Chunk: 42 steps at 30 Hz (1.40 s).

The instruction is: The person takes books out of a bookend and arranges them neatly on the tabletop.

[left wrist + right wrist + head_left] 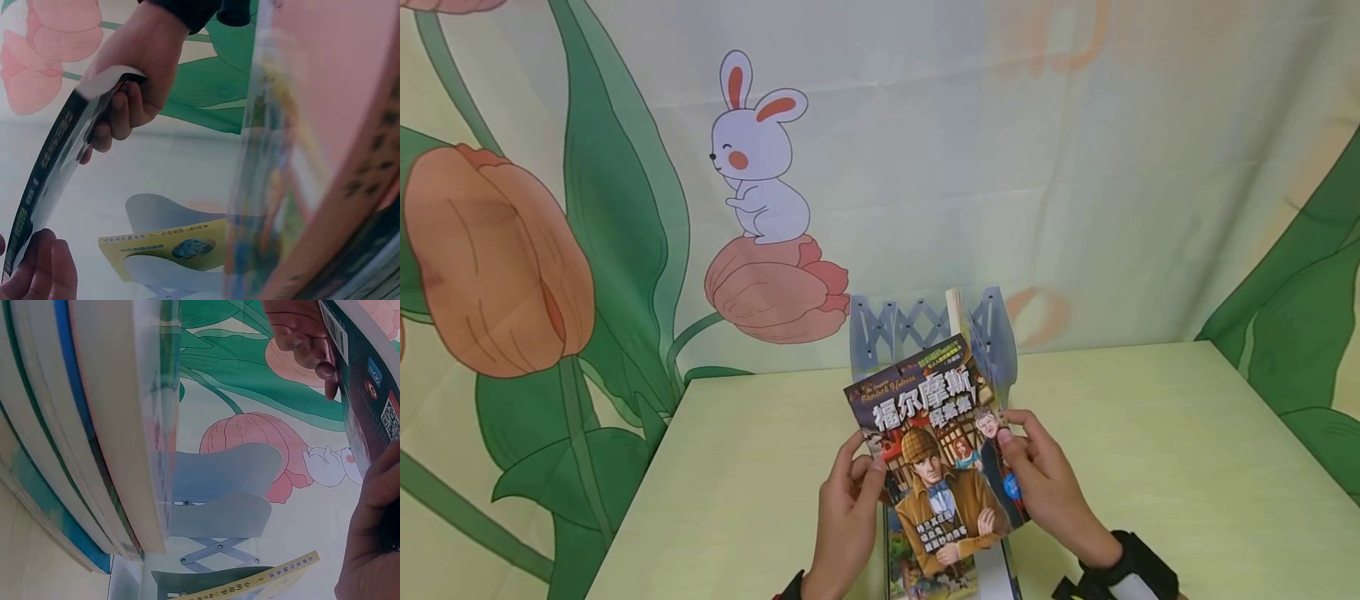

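A Sherlock Holmes paperback [936,492] with Chinese lettering is tilted, its front cover up in the head view. My left hand [848,521] grips its left edge, with the thumb on the cover. On the opposite edge, my right hand [1054,487] pinches the book between thumb and fingers. The right wrist view shows the dark back cover [369,381] with a barcode, slightly bowed. Below the paperback is a stack of books [106,437], mostly hidden by it in the head view.
A blue-grey expandable book rack [868,333] with crossed slats stands at the table's [760,467] back edge. One thin yellow book [147,250] leans inside it. Behind hangs a cloth [910,167] printed with tulips and a rabbit.
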### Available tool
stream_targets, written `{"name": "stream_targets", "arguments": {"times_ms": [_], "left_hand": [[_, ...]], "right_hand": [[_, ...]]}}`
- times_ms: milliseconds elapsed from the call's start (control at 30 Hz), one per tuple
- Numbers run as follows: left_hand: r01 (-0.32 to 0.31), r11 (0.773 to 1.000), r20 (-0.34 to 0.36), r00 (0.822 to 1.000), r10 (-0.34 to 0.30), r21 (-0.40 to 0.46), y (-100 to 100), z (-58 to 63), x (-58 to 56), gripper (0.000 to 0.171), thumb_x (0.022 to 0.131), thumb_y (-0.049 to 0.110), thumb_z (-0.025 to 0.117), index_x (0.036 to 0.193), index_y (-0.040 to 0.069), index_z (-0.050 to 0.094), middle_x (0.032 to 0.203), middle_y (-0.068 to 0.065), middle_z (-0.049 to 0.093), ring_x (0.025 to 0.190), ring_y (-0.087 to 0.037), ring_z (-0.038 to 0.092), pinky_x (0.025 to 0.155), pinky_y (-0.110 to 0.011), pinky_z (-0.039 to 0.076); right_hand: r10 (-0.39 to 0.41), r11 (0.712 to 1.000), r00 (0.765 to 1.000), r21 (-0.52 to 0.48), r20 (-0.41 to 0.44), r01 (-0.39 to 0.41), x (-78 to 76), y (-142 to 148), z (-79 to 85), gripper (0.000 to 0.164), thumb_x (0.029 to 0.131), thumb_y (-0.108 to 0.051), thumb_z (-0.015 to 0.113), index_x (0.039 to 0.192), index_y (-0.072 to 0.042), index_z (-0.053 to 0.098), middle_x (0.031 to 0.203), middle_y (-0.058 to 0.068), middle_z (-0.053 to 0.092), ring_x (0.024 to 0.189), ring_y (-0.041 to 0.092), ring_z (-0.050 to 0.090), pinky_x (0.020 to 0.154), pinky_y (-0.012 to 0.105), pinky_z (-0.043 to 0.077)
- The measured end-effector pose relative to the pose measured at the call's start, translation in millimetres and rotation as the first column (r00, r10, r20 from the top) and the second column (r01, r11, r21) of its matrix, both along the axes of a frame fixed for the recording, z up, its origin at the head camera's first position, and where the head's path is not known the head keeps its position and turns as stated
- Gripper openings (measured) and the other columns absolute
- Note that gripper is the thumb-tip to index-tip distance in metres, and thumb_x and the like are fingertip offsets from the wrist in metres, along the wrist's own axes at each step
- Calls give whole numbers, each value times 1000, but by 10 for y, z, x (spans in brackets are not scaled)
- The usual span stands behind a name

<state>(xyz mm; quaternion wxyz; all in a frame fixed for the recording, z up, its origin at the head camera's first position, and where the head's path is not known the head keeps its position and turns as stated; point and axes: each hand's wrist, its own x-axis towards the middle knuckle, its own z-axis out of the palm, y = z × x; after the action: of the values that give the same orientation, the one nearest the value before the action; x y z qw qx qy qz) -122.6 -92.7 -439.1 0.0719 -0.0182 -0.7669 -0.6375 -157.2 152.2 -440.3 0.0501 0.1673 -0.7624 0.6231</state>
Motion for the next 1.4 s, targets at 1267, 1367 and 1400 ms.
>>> {"name": "stream_targets", "arguments": {"times_ms": [1267,1367,1400], "left_hand": [[-72,996,89,993,77,-55,-88,-231,144,39,100,16,56,138,9,54,84,-5,67,60,-6,47,60,-23,42],[-71,995,95,992,77,-67,-87,-243,143,38,99,15,56,137,9,56,82,-5,67,59,-5,47,58,-22,41],[-69,995,100,992,76,-72,-87,-248,142,38,99,15,56,136,9,56,83,-5,67,59,-6,47,58,-22,41]], "right_hand": [[143,983,977,90,161,-158,299,104,-285,54,102,-19,54,150,-5,34,59,-4,39,46,0,30,46,25,36],[159,979,968,94,193,-180,308,119,-324,57,102,-22,53,153,-6,30,60,-3,43,43,1,35,44,24,40],[162,978,965,94,206,-185,309,125,-335,58,102,-23,53,153,-6,29,60,-3,45,43,1,36,44,24,41]]}}
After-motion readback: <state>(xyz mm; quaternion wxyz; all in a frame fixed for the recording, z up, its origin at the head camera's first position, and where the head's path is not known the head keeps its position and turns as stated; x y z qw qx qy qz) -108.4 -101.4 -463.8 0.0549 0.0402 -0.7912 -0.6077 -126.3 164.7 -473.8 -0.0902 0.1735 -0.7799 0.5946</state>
